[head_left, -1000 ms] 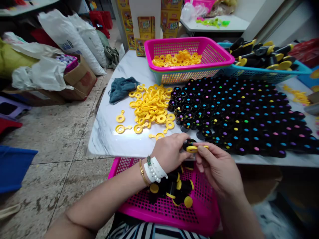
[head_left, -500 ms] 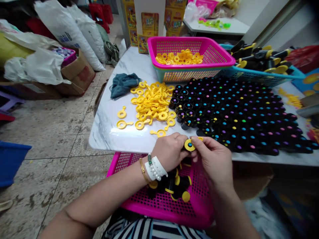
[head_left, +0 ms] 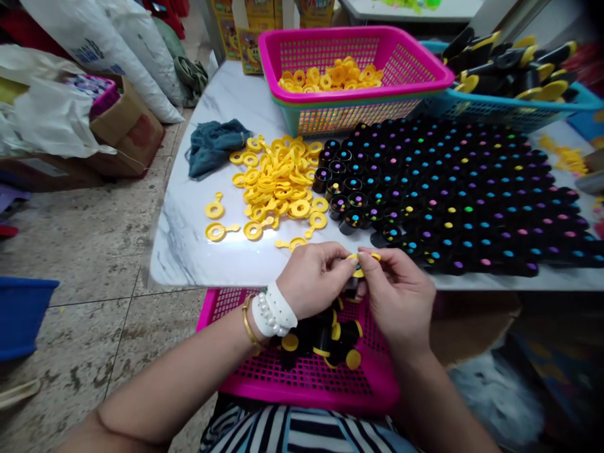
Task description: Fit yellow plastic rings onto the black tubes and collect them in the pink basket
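Note:
Over the table's front edge, my left hand [head_left: 311, 280] and my right hand [head_left: 401, 296] meet at a small black tube [head_left: 352, 288] with a yellow ring cap [head_left: 359, 273] on its top. Both hands are closed on it, thumbs pressing at the cap; the fingers partly hide the tube. Beneath them a pink basket [head_left: 306, 395] on the lap holds several black tubes with yellow ends. Just beyond lies a pile of yellow ring caps with tabs [head_left: 278, 179]. To its right stand packed rows of open black tubes [head_left: 438, 195] with coloured dots inside.
A pink basket [head_left: 356, 95] of yellow rings stands at the back, beside a blue basket [head_left: 509, 113] of capped black tubes. A dark teal cloth [head_left: 212, 148] lies on the marble-patterned table [head_left: 182, 258]. Cardboard boxes [head_left: 129, 129] and white sacks [head_left: 101, 44] are on the floor, left.
My left thumb has come onto the yellow cap beside my right thumb, covering most of it. The view has shifted slightly; the piles and rows appear unchanged.

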The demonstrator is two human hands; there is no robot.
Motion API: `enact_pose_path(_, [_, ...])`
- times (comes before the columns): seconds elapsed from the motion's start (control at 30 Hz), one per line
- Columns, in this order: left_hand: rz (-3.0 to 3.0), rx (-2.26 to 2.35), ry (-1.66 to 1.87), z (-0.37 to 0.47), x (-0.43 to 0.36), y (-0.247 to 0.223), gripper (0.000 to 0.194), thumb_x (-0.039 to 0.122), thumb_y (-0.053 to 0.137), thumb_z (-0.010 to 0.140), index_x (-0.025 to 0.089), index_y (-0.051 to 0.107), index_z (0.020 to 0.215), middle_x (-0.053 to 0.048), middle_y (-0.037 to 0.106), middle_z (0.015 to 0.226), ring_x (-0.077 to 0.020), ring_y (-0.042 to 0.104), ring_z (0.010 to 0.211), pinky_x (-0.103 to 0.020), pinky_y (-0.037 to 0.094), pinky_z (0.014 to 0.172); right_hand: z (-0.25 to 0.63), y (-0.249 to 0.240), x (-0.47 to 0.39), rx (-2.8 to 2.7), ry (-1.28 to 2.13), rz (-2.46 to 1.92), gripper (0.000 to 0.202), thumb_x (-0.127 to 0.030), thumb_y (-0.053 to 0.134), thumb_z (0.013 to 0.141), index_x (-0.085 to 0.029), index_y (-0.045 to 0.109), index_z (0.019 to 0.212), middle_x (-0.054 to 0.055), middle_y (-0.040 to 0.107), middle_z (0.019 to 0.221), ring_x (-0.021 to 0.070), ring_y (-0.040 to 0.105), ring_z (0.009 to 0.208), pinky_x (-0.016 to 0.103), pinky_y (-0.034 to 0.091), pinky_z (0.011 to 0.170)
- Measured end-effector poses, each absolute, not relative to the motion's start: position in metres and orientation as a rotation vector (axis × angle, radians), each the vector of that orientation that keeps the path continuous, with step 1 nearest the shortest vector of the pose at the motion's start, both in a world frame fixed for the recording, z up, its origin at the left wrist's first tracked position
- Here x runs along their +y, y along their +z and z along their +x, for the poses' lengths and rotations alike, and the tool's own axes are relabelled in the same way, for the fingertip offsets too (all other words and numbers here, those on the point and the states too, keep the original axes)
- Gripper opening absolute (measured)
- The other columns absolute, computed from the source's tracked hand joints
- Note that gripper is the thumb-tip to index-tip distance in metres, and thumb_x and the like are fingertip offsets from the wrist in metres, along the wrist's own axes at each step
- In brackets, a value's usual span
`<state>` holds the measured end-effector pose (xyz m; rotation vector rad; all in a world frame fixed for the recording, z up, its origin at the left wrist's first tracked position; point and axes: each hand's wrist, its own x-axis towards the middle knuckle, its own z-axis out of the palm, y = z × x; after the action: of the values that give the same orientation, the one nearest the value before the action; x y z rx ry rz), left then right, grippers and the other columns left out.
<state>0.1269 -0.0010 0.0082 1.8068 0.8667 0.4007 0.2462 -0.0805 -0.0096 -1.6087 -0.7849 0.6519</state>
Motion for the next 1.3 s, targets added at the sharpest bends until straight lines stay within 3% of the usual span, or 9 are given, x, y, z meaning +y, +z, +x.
enact_pose_path(0.17, [1.941,0.82,0.646,0.125,-0.017,0.001,0.029,0.031,0.054,0.091,0.018,0.062,0.115,0.0,0.064,0.073,-0.0123,0.058,0.065,-0.024,0.049,0.063,0.249,-0.012,-0.082,-0.856,0.631,-1.599,0.019,-0.035,0.067,0.083,-0.02,0.074,0.091,0.0,0.064,0.069,0.0127,0.057,0.055,0.025,0.046,0.051])
enact_pose_path(0.3, [2.209,0.849,0.772,0.123,-0.025,-0.007,0.031,0.033,0.066,0.084,0.014,0.062,0.108,-0.005,0.06,0.087,-0.0176,0.058,0.08,-0.031,0.05,0.074,0.256,-0.016,-0.091,-1.006,0.602,-1.498,0.022,-0.034,0.059,0.09,-0.021,0.076,0.097,0.004,0.063,0.086,0.0166,0.06,0.08,0.03,0.049,0.072])
enact_pose_path(0.43, [2.3,0.776,0.725,0.119,-0.022,-0.01,0.031,0.033,0.063,0.086,0.016,0.061,0.112,-0.004,0.057,0.087,-0.0164,0.056,0.079,-0.028,0.049,0.071,0.268,-0.008,-0.094,-0.989,0.89,-1.426,0.031,-0.037,0.056,0.092,-0.019,0.073,0.075,0.003,0.061,0.081,0.0138,0.057,0.073,0.027,0.047,0.067])
enact_pose_path(0.57, [2.313,0.715,0.681,0.119,-0.01,-0.009,0.024,0.031,0.065,0.085,0.016,0.065,0.104,-0.001,0.055,0.079,-0.0142,0.054,0.073,-0.025,0.045,0.067,0.274,0.003,-0.084,-0.954,1.176,-1.502,0.022,-0.037,0.07,0.08,-0.019,0.066,0.092,-0.002,0.059,0.072,0.01,0.051,0.058,0.022,0.044,0.052])
enact_pose_path(0.77, [2.367,0.672,0.563,0.127,-0.006,-0.006,0.016,0.031,0.065,0.085,0.017,0.067,0.093,0.001,0.053,0.072,-0.0132,0.054,0.068,-0.024,0.046,0.065,0.266,0.003,-0.077,-0.929,1.143,-1.573,0.025,-0.04,0.065,0.081,-0.021,0.055,0.093,-0.005,0.054,0.067,0.0102,0.05,0.055,0.02,0.044,0.048])
enact_pose_path(0.97, [2.612,1.048,0.711,0.085,-0.012,-0.002,0.059,0.039,0.063,0.086,0.013,0.043,0.135,-0.013,0.058,0.11,-0.0236,0.059,0.095,-0.038,0.055,0.078,0.251,-0.007,-0.086,-0.892,0.888,-1.657,0.021,-0.04,0.06,0.084,-0.021,0.057,0.091,-0.003,0.054,0.069,0.0121,0.05,0.056,0.022,0.043,0.05])
enact_pose_path(1.07, [2.716,1.121,0.711,0.059,-0.005,-0.002,0.042,0.034,0.061,0.087,0.015,0.053,0.123,-0.015,0.057,0.113,-0.0274,0.055,0.101,-0.046,0.053,0.084,0.243,-0.008,-0.101,-0.98,0.892,-1.688,0.015,-0.036,0.059,0.085,-0.02,0.058,0.085,-0.004,0.05,0.062,0.0117,0.047,0.055,0.022,0.039,0.049])
enact_pose_path(1.17, [2.702,0.999,0.668,0.055,-0.004,-0.006,0.019,0.026,0.054,0.092,0.015,0.06,0.106,-0.011,0.059,0.1,-0.0229,0.055,0.092,-0.042,0.053,0.08,0.237,-0.007,-0.113,-1.038,0.9,-1.686,0.016,-0.036,0.059,0.086,-0.02,0.059,0.085,-0.004,0.048,0.061,0.0115,0.047,0.052,0.022,0.04,0.049])
enact_pose_path(1.3, [2.678,0.85,0.68,0.077,-0.006,-0.011,0.016,0.023,0.049,0.094,0.013,0.061,0.093,-0.009,0.06,0.088,-0.0202,0.055,0.085,-0.037,0.053,0.075,0.234,-0.013,-0.103,-1.24,0.5,-1.724,0.026,-0.031,0.059,0.088,-0.019,0.059,0.111,0.001,0.058,0.081,0.0126,0.053,0.059,0.025,0.047,0.059])
